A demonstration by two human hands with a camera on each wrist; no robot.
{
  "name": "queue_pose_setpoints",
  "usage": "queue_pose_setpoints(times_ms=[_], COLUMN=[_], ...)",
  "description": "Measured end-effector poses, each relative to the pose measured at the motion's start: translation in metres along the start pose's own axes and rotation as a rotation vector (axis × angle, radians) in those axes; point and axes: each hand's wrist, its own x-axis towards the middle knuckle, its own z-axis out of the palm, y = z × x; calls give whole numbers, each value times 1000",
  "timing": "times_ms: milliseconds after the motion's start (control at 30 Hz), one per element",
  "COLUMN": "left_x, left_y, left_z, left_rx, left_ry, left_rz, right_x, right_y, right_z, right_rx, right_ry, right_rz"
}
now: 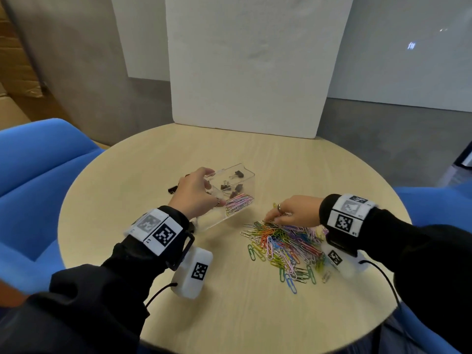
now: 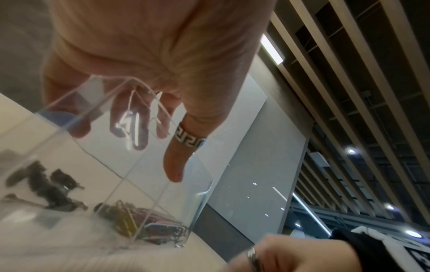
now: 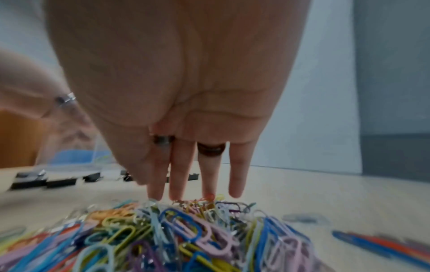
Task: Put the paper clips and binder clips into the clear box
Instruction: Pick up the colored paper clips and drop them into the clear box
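My left hand (image 1: 204,190) grips the clear box (image 1: 245,180) by its near wall and holds it tilted on the round table (image 1: 281,159). Inside lie black binder clips (image 1: 231,186) and a bunch of pink paper clips (image 1: 238,201). In the left wrist view my left hand (image 2: 151,147) has its fingers behind the box wall (image 2: 149,184) and its thumb in front. My right hand (image 1: 270,218) reaches down with straight fingers (image 3: 179,174) onto the far edge of the coloured paper clip pile (image 1: 283,244) (image 3: 174,230). Whether any clip is held is hidden.
Loose black binder clips (image 1: 173,189) (image 3: 53,181) lie on the table left of and behind the box. A white foam board (image 1: 250,72) stands at the table's far edge. Blue chairs (image 1: 38,162) flank the table.
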Motion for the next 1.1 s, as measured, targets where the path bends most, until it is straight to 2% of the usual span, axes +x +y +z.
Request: queue_pose_setpoints(times_ms=[100,167,233,333,567,767,1100], left_x=[1,2,5,9,14,17,23], left_y=[7,11,14,15,17,15,11], left_z=[9,15,19,22,28,28,19], left_rx=[29,49,60,81,103,116,164], left_ry=[-26,-34,-33,-34,-77,-114,-221], left_rz=[17,22,20,17,39,76,121], right_x=[1,8,14,12,5,13,16], right_y=[12,15,14,11,19,16,21], right_z=[0,2,5,7,13,16,10], right_rx=[118,110,67,24,125,256,212], right_ry=[164,144,61,-11,60,106,230], right_rz=[72,122,143,102,57,93,105])
